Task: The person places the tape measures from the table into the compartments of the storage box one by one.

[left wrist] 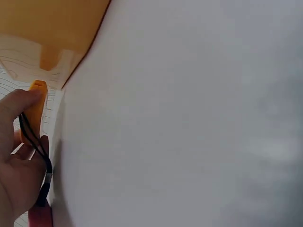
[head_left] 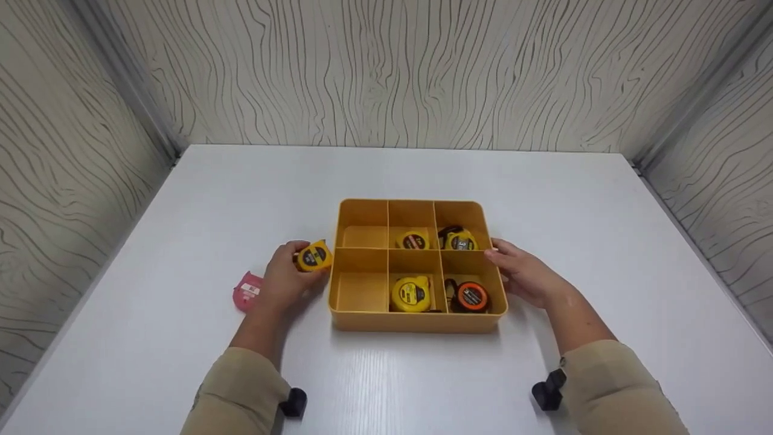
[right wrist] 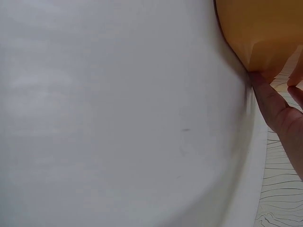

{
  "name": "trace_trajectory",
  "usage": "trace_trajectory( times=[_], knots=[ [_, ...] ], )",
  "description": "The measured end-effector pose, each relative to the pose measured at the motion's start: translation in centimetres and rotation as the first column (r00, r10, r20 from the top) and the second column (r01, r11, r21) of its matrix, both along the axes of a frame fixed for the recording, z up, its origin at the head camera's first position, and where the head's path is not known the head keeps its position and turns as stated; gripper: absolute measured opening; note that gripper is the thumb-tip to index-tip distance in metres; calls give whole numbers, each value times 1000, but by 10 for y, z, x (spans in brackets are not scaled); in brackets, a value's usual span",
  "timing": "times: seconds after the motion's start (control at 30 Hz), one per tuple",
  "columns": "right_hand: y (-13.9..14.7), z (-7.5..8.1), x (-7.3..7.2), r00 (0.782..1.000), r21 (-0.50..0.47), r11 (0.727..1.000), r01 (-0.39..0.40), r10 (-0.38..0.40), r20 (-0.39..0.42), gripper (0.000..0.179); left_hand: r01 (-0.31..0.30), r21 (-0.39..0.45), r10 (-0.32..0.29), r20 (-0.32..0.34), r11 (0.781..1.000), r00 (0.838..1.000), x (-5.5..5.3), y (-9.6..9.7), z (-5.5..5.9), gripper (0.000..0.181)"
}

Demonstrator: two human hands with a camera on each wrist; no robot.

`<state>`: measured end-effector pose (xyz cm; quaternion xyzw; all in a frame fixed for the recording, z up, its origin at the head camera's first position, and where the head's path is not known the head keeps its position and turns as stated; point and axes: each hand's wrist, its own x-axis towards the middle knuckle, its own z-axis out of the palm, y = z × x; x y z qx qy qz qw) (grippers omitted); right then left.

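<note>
A yellow tape measure (head_left: 314, 257) with a black label is held between the thumb and fingers of my left hand (head_left: 285, 277), just outside the box's left wall. Its black wrist strap (left wrist: 33, 135) loops down over that hand in the left wrist view. My right hand (head_left: 531, 275) holds the yellow-orange compartment box (head_left: 416, 321) by its right wall, thumb over the rim and fingers against the outside. Several tape measures lie in the box: a yellow one (head_left: 410, 294) and an orange-and-black one (head_left: 472, 296) in front, two yellow ones behind. Both left compartments are bare.
A pink tape measure (head_left: 247, 293) lies on the white table (head_left: 386, 380), left of my left hand and partly covered by it. Wood-patterned panels (head_left: 386, 72) enclose the table at the back and both sides.
</note>
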<state>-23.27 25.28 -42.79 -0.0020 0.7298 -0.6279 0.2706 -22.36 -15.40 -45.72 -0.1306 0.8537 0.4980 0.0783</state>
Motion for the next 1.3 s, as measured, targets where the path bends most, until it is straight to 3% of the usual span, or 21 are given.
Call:
trace_trajectory(
  times=[0.27, 0.63, 1.3],
  knots=[
    [0, 1, 0, 1000, 2, 1000, 12, -12, 13, 63, -44, 78, 46, -32, 996, 998, 1, 1, 8, 67],
    [2, -1, 1, 1000, -15, 1000, 21, -21, 21, 63, -43, 103, 51, -68, 994, 996, -2, 3, 28, 70],
    [1, -1, 0, 1000, -6, 1000, 0, 0, 5, 69, 10, 27, -7, -111, 1000, 994, -14, 10, 72, 71]
  ],
)
